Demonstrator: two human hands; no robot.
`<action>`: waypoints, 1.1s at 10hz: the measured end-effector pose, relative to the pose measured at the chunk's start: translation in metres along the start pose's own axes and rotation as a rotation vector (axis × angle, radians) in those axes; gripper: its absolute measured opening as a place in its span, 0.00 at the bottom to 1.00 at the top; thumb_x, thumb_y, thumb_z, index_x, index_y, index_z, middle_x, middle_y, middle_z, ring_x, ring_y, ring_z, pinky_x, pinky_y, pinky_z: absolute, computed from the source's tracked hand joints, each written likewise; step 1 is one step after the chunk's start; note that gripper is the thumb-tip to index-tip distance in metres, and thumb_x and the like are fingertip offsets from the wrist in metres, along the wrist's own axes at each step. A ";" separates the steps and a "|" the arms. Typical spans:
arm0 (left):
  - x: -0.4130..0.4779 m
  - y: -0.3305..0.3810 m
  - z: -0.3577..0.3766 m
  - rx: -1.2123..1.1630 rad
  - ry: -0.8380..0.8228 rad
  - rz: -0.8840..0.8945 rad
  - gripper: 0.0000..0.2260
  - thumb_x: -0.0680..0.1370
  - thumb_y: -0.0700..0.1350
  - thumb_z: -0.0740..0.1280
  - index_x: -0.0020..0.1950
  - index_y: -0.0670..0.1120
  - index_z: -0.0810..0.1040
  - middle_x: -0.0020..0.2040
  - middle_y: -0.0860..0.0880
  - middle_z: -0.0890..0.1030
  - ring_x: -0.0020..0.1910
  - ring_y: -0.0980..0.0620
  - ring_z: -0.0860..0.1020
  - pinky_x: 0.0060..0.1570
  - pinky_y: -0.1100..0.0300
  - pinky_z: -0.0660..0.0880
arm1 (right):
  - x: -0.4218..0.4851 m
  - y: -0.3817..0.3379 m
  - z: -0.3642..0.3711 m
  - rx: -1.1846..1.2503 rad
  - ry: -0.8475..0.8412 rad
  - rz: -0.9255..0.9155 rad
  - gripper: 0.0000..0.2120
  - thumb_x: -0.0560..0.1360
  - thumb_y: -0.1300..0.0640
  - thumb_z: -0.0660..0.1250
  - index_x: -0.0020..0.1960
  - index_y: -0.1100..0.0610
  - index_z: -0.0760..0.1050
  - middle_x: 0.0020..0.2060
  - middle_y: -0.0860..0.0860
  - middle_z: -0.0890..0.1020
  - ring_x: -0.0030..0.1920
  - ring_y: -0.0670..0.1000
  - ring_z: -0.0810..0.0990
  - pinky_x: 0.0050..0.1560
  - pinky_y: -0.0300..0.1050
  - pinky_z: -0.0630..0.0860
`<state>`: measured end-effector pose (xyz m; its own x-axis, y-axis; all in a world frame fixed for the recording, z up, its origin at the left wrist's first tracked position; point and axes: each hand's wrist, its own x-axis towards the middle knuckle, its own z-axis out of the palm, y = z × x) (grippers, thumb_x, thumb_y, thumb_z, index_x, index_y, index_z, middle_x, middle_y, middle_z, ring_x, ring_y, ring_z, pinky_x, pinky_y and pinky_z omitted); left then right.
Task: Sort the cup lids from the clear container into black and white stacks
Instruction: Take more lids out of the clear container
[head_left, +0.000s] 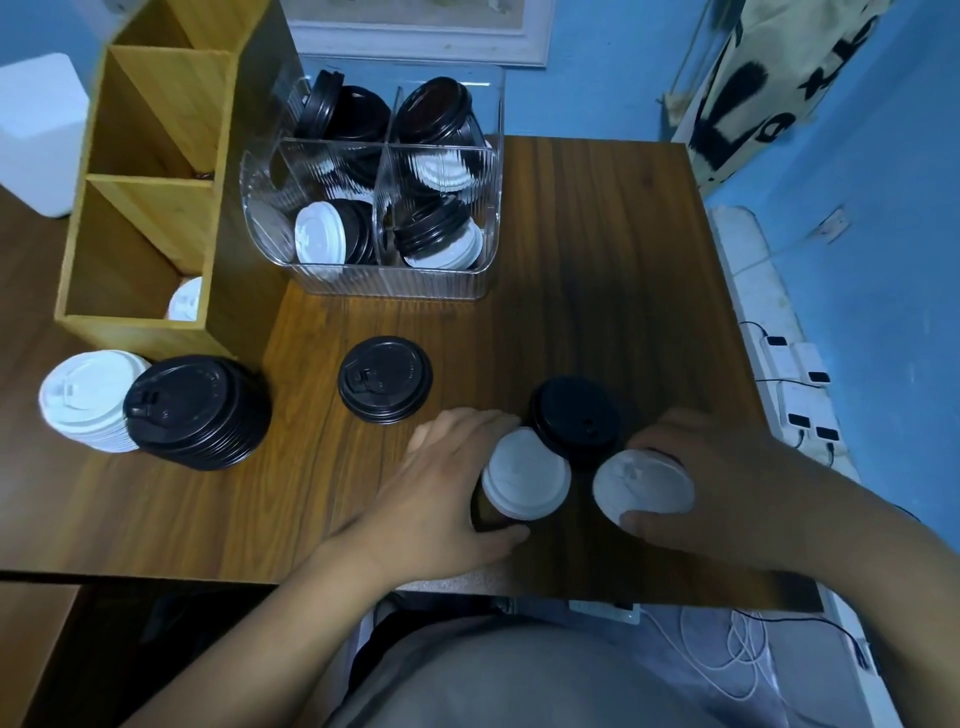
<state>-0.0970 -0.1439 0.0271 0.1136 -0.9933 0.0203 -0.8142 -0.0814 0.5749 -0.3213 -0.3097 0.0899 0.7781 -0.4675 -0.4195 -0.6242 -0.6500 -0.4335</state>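
Note:
The clear container (488, 171) at the back of the table holds several black and white lids in its compartments. At the left stand a white lid stack (85, 397) and a black lid stack (195, 410). A small black pile (385, 376) lies mid-table. My left hand (441, 499) grips a short stack topped by a white lid (525, 474). My right hand (727, 483) grips another stack with a white lid on top (644, 483). A black lid (576, 415) sits just behind and between the two.
A bamboo organizer (150, 208) stands at the back left with a white lid (186, 301) in its front slot. The wooden table (597, 260) ends near my body. Power strips (800, 384) and cables lie on the floor to the right.

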 end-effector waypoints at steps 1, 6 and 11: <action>-0.006 -0.004 -0.001 -0.050 0.014 0.008 0.39 0.69 0.59 0.77 0.77 0.53 0.67 0.68 0.61 0.70 0.72 0.59 0.65 0.71 0.60 0.60 | 0.004 -0.013 0.010 0.080 0.095 -0.092 0.32 0.66 0.35 0.75 0.65 0.41 0.70 0.58 0.38 0.70 0.58 0.41 0.73 0.51 0.32 0.69; -0.008 -0.010 0.004 -0.079 0.031 0.072 0.43 0.66 0.65 0.78 0.77 0.54 0.68 0.65 0.63 0.71 0.70 0.62 0.65 0.72 0.65 0.57 | 0.031 -0.030 0.046 0.010 0.153 -0.293 0.40 0.67 0.35 0.74 0.75 0.45 0.67 0.63 0.36 0.68 0.62 0.39 0.64 0.59 0.35 0.66; -0.008 -0.017 -0.008 -0.005 0.128 0.038 0.34 0.72 0.64 0.76 0.72 0.48 0.75 0.66 0.55 0.76 0.69 0.54 0.69 0.69 0.57 0.68 | 0.056 -0.007 0.000 -0.022 0.265 -0.286 0.30 0.75 0.56 0.70 0.74 0.42 0.65 0.75 0.37 0.62 0.76 0.42 0.55 0.73 0.50 0.64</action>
<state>-0.0798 -0.1339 0.0234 0.1551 -0.9770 0.1461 -0.8165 -0.0435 0.5757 -0.2737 -0.3314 0.0697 0.9134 -0.4022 -0.0625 -0.3800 -0.7877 -0.4850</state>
